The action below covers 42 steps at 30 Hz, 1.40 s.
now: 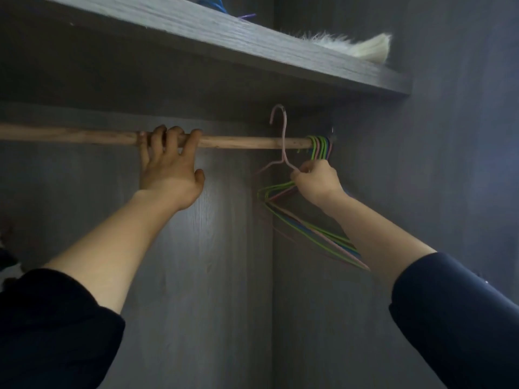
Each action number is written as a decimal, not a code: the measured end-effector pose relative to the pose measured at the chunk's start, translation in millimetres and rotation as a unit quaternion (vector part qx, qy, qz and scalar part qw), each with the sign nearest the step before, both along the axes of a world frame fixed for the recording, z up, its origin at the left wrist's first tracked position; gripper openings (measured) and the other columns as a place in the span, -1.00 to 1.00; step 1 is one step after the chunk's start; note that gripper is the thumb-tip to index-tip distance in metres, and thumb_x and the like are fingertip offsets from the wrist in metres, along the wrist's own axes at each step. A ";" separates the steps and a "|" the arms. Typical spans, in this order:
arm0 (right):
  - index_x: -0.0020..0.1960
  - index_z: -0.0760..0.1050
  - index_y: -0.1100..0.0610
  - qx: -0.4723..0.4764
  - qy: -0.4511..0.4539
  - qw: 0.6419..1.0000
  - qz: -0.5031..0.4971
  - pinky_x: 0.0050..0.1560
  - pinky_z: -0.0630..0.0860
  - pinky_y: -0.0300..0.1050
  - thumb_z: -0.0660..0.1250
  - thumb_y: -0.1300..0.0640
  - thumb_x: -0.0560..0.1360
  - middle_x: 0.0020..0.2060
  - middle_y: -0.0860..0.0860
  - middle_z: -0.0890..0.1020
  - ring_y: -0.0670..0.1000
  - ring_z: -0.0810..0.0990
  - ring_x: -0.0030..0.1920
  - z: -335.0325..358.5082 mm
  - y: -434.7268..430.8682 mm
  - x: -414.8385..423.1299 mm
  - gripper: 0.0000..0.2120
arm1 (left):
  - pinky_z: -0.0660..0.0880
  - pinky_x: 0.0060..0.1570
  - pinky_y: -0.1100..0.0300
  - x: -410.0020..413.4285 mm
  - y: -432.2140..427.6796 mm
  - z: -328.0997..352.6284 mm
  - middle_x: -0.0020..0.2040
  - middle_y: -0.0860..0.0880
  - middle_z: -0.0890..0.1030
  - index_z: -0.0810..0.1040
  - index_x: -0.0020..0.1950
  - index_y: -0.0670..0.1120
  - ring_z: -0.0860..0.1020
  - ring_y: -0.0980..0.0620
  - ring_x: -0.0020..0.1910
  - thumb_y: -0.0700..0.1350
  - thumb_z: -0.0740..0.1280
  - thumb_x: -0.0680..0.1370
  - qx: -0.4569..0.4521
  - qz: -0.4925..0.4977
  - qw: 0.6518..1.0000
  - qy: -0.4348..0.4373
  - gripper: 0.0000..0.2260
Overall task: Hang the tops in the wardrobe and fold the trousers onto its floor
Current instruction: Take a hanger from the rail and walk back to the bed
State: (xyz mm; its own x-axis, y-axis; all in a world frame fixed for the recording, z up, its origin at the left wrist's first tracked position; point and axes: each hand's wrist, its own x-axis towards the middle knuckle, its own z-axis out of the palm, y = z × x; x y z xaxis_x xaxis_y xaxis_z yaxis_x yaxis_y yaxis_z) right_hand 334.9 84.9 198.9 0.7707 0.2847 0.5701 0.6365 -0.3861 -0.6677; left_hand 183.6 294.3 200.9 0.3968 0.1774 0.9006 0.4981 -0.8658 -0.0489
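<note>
A wooden rail [238,142] runs across the inside of the grey wardrobe. My left hand [170,167] grips the rail from below, fingers curled over its top. My right hand [316,182] pinches a pink wire hanger [283,136] at its shoulder; the hanger's hook stands free above the rail. Several green, blue and pink hangers [320,147] hang bunched at the rail's right end, their lower bars slanting down behind my right forearm. No tops or trousers are in sight.
A grey shelf [252,49] spans the wardrobe just above the rail, with a white furry item [362,46] and blue and purple hangers [216,2] on it. The wardrobe's right wall [449,136] is close beside the hangers. The back panel [213,248] lies behind.
</note>
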 end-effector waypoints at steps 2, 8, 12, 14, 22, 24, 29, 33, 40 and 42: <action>-0.08 0.57 0.14 0.020 0.008 0.999 0.027 -0.20 0.42 -0.14 0.27 0.07 0.53 -0.27 0.06 0.55 0.09 0.54 -0.19 3.8 4.8 -5.1 -0.83 | -0.25 0.45 -0.14 -1.6 -1.7 2.4 0.41 -0.09 0.20 0.13 0.50 0.05 0.03 -0.18 0.46 0.03 0.34 0.46 -0.008 0.009 1.000 0.013 -0.34; -0.20 0.47 0.21 0.038 0.179 0.975 0.126 -0.62 0.24 -0.33 0.26 0.25 0.49 -0.69 0.00 0.35 -0.04 0.32 -0.72 -10.1 6.2 -30.7 -0.89 | -0.34 0.43 -0.13 -11.2 -11.6 12.5 0.51 -0.10 0.02 -0.07 0.56 0.07 -0.16 -0.17 0.52 0.14 0.34 0.45 -0.068 0.036 0.991 0.105 -0.18; -0.28 0.38 0.11 0.038 0.251 0.955 0.152 -0.58 0.16 -0.38 0.31 0.11 0.52 -0.67 -0.05 0.25 -0.07 0.18 -0.71 -42.5 -10.9 -53.0 -0.77 | -0.33 0.43 -0.13 -24.0 -29.4 7.1 0.56 -0.11 -0.25 -0.16 0.57 0.09 -0.32 -0.14 0.52 0.17 0.31 0.47 -0.126 0.019 0.977 0.172 -0.16; -0.29 0.39 0.12 0.000 0.228 0.967 0.114 -0.58 0.19 -0.36 0.32 -0.08 0.52 -0.69 -0.07 0.27 -0.05 0.23 -0.71 -65.5 -23.4 -61.9 -0.66 | -0.30 0.43 -0.13 -25.6 -43.8 -21.0 0.57 -0.11 -0.21 -0.13 0.57 0.11 -0.30 -0.13 0.53 0.18 0.27 0.50 -0.152 -0.032 0.971 0.180 -0.22; -0.34 0.43 0.21 -0.167 0.197 0.964 -0.053 -0.65 0.34 -0.31 0.12 0.01 0.50 -0.56 0.12 0.56 0.08 0.52 -0.64 -165.9 -106.5 -107.3 -0.64 | -0.01 0.49 -0.09 -15.5 -108.8 -189.1 0.52 -0.25 0.14 0.06 0.56 -0.05 0.06 -0.21 0.51 0.08 0.11 0.62 -0.269 -0.133 0.899 0.318 -0.45; -0.38 0.44 0.20 -0.184 0.225 0.954 -0.070 -0.63 0.35 -0.31 0.11 0.05 0.52 -0.55 0.10 0.57 0.04 0.52 -0.63 -186.6 -131.6 -119.2 -0.63 | 0.10 0.45 -0.04 -11.8 -133.5 -219.5 0.47 -0.22 0.26 0.16 0.54 -0.08 0.17 -0.21 0.46 0.06 0.12 0.62 -0.281 -0.173 0.883 0.333 -0.49; -0.39 0.46 0.15 -0.195 0.277 0.934 -0.116 -0.59 0.38 -0.32 0.16 0.07 0.56 -0.61 0.00 0.55 -0.06 0.50 -0.65 -239.1 -217.0 -158.4 -0.62 | 0.27 0.37 0.02 -18.8 -225.3 -281.1 0.38 -0.15 0.42 0.34 0.45 -0.05 0.32 -0.18 0.38 0.01 0.13 0.61 -0.322 -0.255 0.828 0.381 -0.59; -0.39 0.50 0.18 -0.159 0.344 0.909 -0.174 -0.57 0.41 -0.29 0.19 0.08 0.52 -0.57 0.01 0.60 -0.06 0.50 -0.63 -286.2 -309.2 -192.6 -0.64 | 0.28 0.31 0.06 -31.6 -308.4 -318.4 0.34 -0.13 0.45 0.40 0.39 -0.03 0.33 -0.13 0.34 -0.02 0.09 0.62 -0.321 -0.311 0.779 0.440 -0.64; -0.36 0.53 0.20 -0.101 0.396 0.863 -0.297 -0.46 0.50 -0.24 0.21 0.11 0.50 -0.52 0.04 0.63 -0.02 0.55 -0.56 -332.8 -483.4 -236.1 -0.68 | 0.30 0.33 0.00 -28.6 -479.6 -360.1 0.34 -0.17 0.43 0.42 0.35 -0.08 0.34 -0.17 0.34 -0.03 0.09 0.62 -0.245 -0.382 0.703 0.547 -0.65; -0.39 0.51 0.19 -0.097 0.391 0.857 -0.321 -0.46 0.46 -0.23 0.21 0.12 0.49 -0.51 0.04 0.63 -0.01 0.54 -0.55 -339.3 -533.3 -246.8 -0.68 | 0.29 0.34 -0.02 -24.7 -536.8 -368.7 0.31 -0.17 0.45 0.43 0.32 -0.10 0.36 -0.17 0.32 -0.02 0.08 0.62 -0.219 -0.402 0.689 0.562 -0.66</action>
State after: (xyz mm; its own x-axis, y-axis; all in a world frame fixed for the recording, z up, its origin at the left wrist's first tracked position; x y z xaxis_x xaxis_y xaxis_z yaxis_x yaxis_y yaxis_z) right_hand 88.1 -448.4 -140.4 0.9289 -0.3109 -0.2013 -0.3613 -0.6410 -0.6772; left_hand 158.9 -242.5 -167.8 0.9289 -0.3487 -0.1247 -0.2900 -0.8944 0.3406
